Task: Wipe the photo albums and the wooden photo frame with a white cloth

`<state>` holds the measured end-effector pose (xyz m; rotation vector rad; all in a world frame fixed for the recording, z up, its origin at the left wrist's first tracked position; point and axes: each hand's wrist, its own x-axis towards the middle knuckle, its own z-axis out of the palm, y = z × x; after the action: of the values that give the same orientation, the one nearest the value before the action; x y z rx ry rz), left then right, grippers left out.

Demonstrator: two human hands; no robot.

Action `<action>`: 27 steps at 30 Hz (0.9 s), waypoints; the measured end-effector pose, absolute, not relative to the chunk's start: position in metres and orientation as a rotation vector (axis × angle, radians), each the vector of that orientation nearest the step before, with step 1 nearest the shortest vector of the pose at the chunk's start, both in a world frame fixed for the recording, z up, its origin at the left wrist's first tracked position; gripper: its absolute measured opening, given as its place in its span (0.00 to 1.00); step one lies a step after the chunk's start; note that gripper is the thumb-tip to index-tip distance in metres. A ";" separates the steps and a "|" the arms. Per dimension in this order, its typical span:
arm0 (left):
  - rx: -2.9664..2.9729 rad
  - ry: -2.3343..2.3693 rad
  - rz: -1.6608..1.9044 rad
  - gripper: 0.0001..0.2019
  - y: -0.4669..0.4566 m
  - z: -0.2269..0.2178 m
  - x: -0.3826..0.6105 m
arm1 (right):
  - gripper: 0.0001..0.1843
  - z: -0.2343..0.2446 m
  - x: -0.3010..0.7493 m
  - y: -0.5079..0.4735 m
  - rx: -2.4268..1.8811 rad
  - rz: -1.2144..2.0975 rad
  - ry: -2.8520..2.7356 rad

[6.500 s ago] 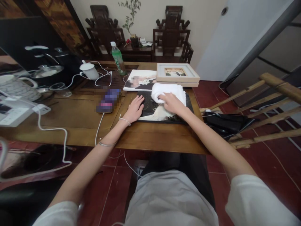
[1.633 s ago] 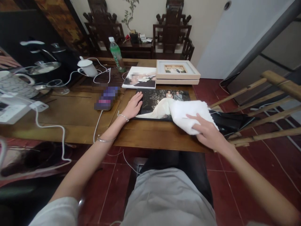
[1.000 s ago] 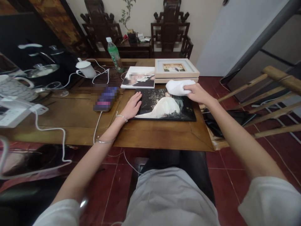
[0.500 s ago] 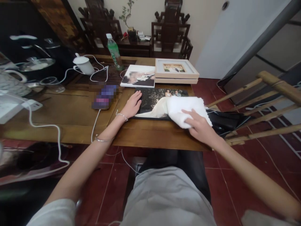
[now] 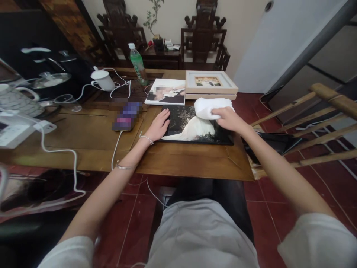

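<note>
A dark wedding photo panel (image 5: 181, 124) lies flat near the front edge of the wooden table. My left hand (image 5: 161, 124) rests on its left end with the fingers stretched out flat. A folded white cloth (image 5: 206, 108) covers the panel's upper right part, hiding the couple in the picture. My right hand (image 5: 227, 117) grips this cloth and presses it against the panel. Just behind the panel lie a white-edged photo panel (image 5: 170, 95) and a pale wooden picture frame (image 5: 232, 85), which seems stacked on another.
A phone (image 5: 126, 117) on a white cable lies left of my left hand. Farther back stand a green-labelled bottle (image 5: 138, 65) and a white lidded cup (image 5: 102, 80). A power strip (image 5: 13, 132) sits at far left; a bamboo chair (image 5: 329, 123) stands at right.
My right hand has moved the cloth away from me, from the panel's lower right to its upper edge, uncovering the lower right corner. My left hand stays on the panel.
</note>
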<state>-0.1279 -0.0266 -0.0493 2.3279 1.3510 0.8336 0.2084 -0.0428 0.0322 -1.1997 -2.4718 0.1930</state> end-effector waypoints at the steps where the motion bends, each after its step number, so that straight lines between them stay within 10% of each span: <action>1: 2.332 1.355 0.828 0.27 -0.027 -0.049 -0.128 | 0.12 0.033 0.208 -0.031 -1.208 0.208 -2.445; 27: 2.287 1.376 0.838 0.26 -0.027 -0.050 -0.125 | 0.22 0.027 0.181 -0.113 -1.215 0.042 -2.584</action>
<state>-0.1249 -0.0273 -0.0499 2.2865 1.3759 0.8375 0.1812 -0.1128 0.0270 -1.2147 -2.5835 0.0419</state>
